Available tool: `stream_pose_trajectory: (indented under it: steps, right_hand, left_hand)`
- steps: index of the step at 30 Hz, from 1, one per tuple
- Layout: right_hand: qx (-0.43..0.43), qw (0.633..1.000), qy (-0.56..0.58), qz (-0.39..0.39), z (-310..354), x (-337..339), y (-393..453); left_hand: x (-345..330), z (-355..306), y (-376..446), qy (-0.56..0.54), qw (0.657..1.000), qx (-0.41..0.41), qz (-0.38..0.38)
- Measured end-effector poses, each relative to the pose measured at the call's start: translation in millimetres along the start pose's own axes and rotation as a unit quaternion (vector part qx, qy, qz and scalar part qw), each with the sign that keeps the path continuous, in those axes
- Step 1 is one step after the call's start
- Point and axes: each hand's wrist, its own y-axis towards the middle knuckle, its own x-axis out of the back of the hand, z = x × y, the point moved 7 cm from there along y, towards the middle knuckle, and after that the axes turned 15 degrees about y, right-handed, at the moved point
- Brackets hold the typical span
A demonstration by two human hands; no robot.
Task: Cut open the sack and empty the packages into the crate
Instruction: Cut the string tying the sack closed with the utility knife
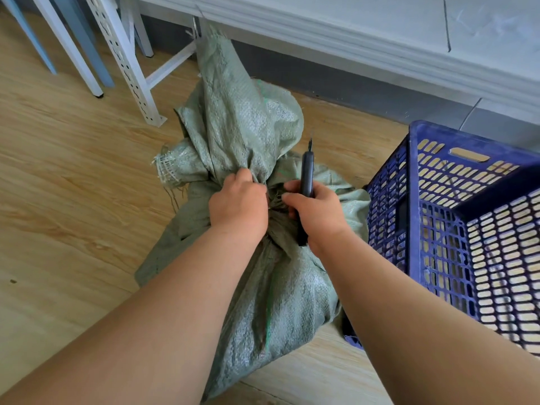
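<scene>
A green woven sack (280, 287) lies on the wooden floor, tied at its neck, with the loose top standing up behind the knot. My left hand (238, 204) grips the bunched neck of the sack. My right hand (314, 213) holds a black utility knife (306, 173) upright beside the knot, its thin blade pointing away from me. A blue plastic crate (415, 206) with slotted walls stands on the floor to the right of the sack, touching it. The packages inside the sack are hidden.
White metal rack legs (128, 65) stand on the floor at the back left. A grey wall with a white moulding (350, 45) runs behind the sack and crate. Wooden floor (67, 176) stretches to the left.
</scene>
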Motion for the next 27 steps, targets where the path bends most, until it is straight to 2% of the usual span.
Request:
stream_pose_trajectory:
  steps: [4,7,10,14,16,22,27]
  right_hand:
    - [0.001,1.000,-0.020,-0.002,-0.5,3.2,1.2]
    - [0.012,0.999,-0.040,-0.009,3.0,5.4,4.1]
    - [0.047,0.997,-0.067,0.002,10.1,0.8,2.8]
    - [0.110,0.994,-0.023,0.014,36.3,-4.9,2.3]
    - [0.112,0.991,-0.067,0.041,45.3,-8.2,4.9]
    - [0.063,0.981,-0.162,0.090,41.9,-14.8,12.1]
    - [0.083,0.988,-0.103,0.077,29.8,-12.2,12.4]
  left_hand:
    - [-8.2,12.0,6.9,-0.134,0.991,-0.014,0.014]
    - [-4.8,14.9,9.7,-0.188,0.982,-0.020,0.015]
    - [10.2,12.0,6.3,-0.194,0.978,-0.013,-0.072]
    - [42.0,6.2,-0.2,-0.209,0.954,-0.025,-0.211]
    - [47.4,6.9,-1.1,-0.219,0.946,-0.030,-0.238]
    - [38.4,3.7,0.4,-0.233,0.946,-0.045,-0.222]
    - [30.8,3.5,3.2,-0.205,0.956,-0.044,-0.206]
